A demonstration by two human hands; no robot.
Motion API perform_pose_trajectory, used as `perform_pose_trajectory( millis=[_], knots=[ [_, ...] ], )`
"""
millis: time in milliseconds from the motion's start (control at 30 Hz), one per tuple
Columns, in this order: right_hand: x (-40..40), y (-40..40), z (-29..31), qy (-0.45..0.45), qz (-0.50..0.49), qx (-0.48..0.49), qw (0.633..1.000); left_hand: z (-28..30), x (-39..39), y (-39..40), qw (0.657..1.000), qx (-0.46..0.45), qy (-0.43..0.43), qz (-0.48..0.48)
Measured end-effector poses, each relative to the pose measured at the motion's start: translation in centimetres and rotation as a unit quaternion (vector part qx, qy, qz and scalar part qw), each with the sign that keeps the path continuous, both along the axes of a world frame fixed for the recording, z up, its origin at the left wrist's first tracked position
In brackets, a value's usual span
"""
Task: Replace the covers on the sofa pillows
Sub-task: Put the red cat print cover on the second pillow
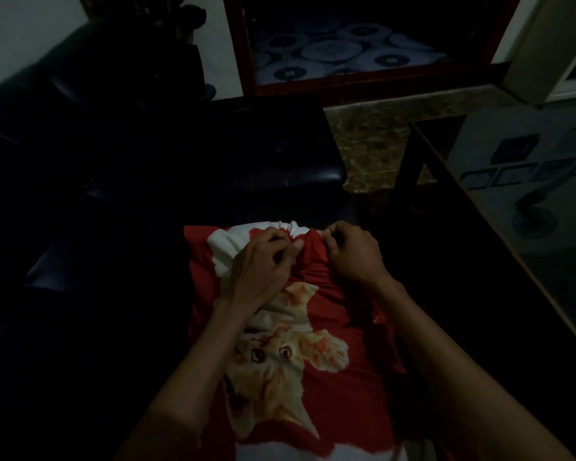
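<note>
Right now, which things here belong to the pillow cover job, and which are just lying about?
In the job:
- red fabric pillow cover with an orange kitten print
- white pillow insert showing at its far end
- left hand and right hand, both pinching the cover's far edge

Lying about:
- dark leather sofa
- dark glass-topped table
- blue circle-patterned rug

The pillow (313, 344) lies on the sofa (213, 161). Both hands rest on the pillow's far edge, left hand (263, 264) beside right hand (353, 251). The desk (512, 227) stands right of the pillow.
</note>
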State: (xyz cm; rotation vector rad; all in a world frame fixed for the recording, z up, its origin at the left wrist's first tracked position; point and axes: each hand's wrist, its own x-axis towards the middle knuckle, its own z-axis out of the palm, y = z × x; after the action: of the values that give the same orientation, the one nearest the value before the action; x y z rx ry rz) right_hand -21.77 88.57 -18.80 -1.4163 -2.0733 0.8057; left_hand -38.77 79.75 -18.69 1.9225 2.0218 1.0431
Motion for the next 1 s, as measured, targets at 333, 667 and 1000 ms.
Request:
perform_pose_trajectory(
  millis=[333, 667, 1000],
  knots=[
    [2.5, -2.6, -3.5, 0.256, -0.060, -0.091, 0.960, -0.7, 0.6, 1.9, 0.993, -0.058, -0.103, 0.011],
    [5.7, -6.5, -3.0, 0.057, -0.010, 0.056, 0.997, 1.3, 1.1, 9.6, 0.969, -0.175, 0.140, -0.104],
    [3.7, -8.6, -0.5, -0.014, 0.127, 0.067, 0.990, 2.9, 2.4, 14.0, 0.984, -0.154, 0.088, -0.009]
  ],
)
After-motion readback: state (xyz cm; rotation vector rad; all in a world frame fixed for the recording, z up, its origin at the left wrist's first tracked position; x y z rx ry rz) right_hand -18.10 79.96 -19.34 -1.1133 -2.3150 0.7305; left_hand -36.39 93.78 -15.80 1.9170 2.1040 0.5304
